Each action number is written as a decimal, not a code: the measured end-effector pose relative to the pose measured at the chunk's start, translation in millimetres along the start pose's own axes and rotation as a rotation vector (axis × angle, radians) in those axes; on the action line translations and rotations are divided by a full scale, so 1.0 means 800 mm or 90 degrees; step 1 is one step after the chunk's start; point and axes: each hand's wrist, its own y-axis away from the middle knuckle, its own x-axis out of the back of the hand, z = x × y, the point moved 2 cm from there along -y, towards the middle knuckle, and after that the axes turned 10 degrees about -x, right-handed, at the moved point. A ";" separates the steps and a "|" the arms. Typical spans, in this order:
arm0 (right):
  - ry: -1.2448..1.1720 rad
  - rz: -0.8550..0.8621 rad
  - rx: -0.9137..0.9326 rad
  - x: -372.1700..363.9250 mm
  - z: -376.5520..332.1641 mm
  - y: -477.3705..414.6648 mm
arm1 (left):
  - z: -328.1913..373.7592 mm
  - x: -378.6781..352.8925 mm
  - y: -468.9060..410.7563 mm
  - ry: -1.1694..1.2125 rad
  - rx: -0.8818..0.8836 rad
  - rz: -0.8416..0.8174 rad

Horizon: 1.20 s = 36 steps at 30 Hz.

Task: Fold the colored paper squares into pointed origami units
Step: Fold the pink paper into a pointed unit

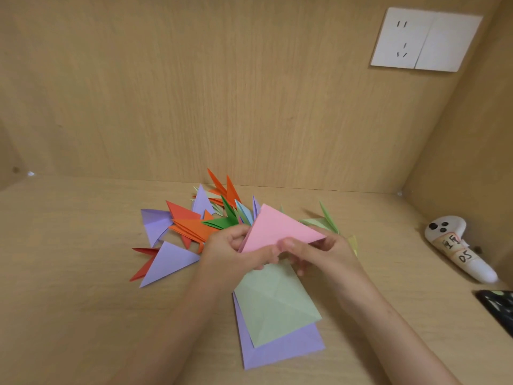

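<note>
A pink paper, folded into a triangle, is held just above the desk between both hands. My left hand pinches its lower left corner. My right hand grips its lower right edge, thumb on top. Below the hands lies a creased pale green square on top of a purple square. Behind and to the left is a pile of finished pointed units in orange, purple, green and light blue, with a purple unit and a red one at the near left.
A white controller with a taped label lies at the right by the side wall. A dark object pokes in at the right edge. A white wall socket is on the back panel. Wooden walls close the desk at back and right.
</note>
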 end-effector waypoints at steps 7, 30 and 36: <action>-0.034 -0.030 0.018 -0.007 0.005 0.002 | 0.004 0.000 0.001 0.049 0.013 -0.006; -0.031 0.092 0.028 0.005 0.002 0.000 | -0.004 -0.003 -0.001 -0.006 0.041 0.018; -0.101 0.151 0.030 0.015 -0.003 0.001 | -0.002 -0.002 -0.001 0.007 0.024 0.002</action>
